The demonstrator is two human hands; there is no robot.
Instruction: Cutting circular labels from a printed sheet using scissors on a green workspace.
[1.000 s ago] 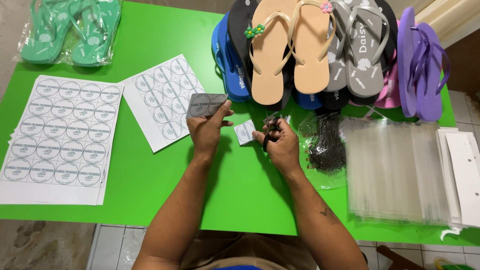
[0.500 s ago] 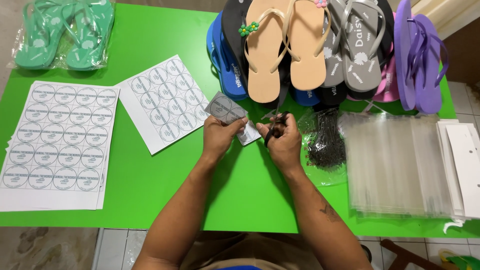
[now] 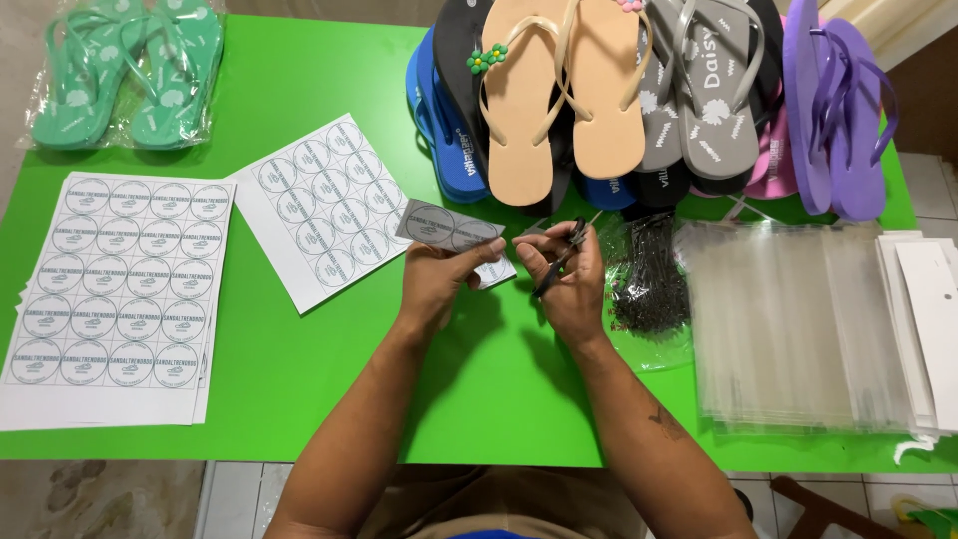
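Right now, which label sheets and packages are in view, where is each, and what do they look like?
Full label sheet: far left, white, rows of round labels.
Second label sheet: angled, left of centre, same round labels.
Cut strip of labels: in the left hand, greyish.
Bagged green sandals: top left corner, clear wrap.
Stack of clear bags: right side, rectangular.

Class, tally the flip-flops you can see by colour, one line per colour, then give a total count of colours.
Mint green flip-flops: 2
Beige flip-flops: 2
Grey flip-flops: 2
Purple flip-flops: 2
Blue, black and pink ones are stacked underneath; count unclear.
Total colours: 7
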